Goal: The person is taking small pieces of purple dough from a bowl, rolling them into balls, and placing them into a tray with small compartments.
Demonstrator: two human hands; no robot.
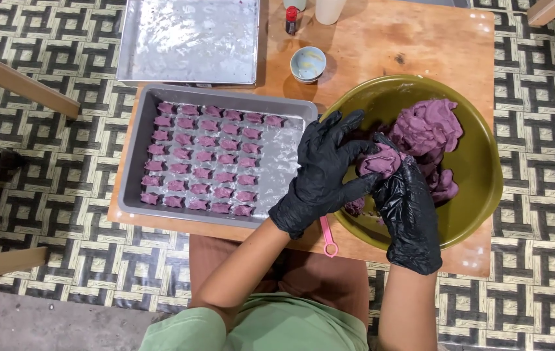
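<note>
Wooden table (381, 45); gloved hands (362, 179) pinching purple dough (381, 160)

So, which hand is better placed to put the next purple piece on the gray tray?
Probably the left hand: it lies nearer the gray tray, while the right hand cradles the purple dough piece over the green bowl.

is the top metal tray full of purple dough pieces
No, the top tray holds no pieces; the purple shapes sit in the grey tray below it.

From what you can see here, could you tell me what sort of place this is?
Probably a home or small-scale food-making spot: a low wooden table on patterned flooring, a tray of shaped purple pieces, and a bowl of purple dough.
</note>
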